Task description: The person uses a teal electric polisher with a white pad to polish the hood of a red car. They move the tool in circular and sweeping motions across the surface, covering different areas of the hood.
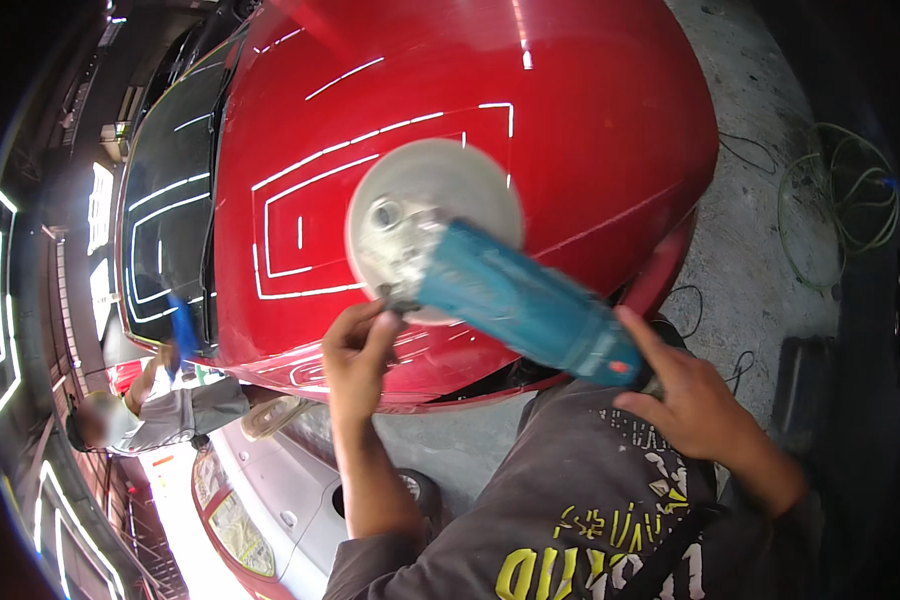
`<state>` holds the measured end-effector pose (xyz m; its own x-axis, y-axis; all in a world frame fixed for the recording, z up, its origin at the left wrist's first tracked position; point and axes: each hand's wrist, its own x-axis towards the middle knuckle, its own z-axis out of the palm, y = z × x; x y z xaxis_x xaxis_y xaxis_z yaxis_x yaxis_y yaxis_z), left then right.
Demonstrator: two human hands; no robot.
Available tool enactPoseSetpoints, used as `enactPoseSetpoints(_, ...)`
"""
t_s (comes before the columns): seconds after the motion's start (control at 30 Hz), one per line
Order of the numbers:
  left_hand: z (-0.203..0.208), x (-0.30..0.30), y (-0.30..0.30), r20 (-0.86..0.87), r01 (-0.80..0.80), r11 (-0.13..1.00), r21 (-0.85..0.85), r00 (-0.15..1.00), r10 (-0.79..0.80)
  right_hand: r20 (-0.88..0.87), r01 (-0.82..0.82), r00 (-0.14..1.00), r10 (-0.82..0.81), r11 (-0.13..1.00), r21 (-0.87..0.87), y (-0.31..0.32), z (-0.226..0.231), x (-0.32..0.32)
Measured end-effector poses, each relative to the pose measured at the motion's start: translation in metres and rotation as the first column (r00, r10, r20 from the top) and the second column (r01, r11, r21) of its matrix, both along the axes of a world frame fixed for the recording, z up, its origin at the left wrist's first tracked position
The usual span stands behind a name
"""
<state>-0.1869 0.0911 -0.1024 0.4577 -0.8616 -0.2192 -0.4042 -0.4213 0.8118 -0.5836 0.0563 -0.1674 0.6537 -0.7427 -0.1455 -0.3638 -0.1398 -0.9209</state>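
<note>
A teal power polisher (530, 300) is held over the red car hood (610, 120). Its metal head (400, 240) sits above a round white pad (450, 175), which looks smeared by motion. The pad covers part of the hood; whether it presses on the paint I cannot tell. My right hand (685, 390) is closed around the rear end of the polisher's body. At the head's near side, my left hand (358, 350) pinches a small dark part of the tool between thumb and fingers.
The car's dark windshield (170, 220) lies to the left. Beyond it a person in grey (185, 415) reaches toward the glass. A silver car (290, 500) stands at the lower left. A coiled pale hose (850, 200) and dark cables (690, 300) lie on the concrete floor (760, 110) at right.
</note>
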Motion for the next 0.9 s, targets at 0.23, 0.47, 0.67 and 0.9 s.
enactPoseSetpoints(0.23, 0.011, 0.076, 0.074, 0.004, -0.152, 0.983, -0.102, 0.988, 0.153, -0.093, -0.276, 0.955, 0.282, 0.958, 0.072, -0.003, 0.024, 0.066)
enactPoseSetpoints(0.47, -0.014, -0.008, 0.045, -0.008, -0.021, 0.999, -0.029, 1.0, 0.021, -0.103, -0.026, 0.994, 0.031, 0.999, 0.044, 0.021, -0.01, -0.007)
enactPoseSetpoints(0.67, -0.055, -0.148, -0.029, 0.319, 0.477, 0.878, -0.026, 0.837, -0.445, -0.148, 0.441, 0.895, -0.421, 0.884, 0.153, 0.059, -0.09, -0.108)
enactPoseSetpoints(0.9, -0.049, -0.196, -0.055, 0.346, 0.556, 0.826, 0.094, 0.76, -0.551, -0.124, 0.539, 0.841, -0.527, 0.797, 0.274, 0.084, -0.139, -0.136)
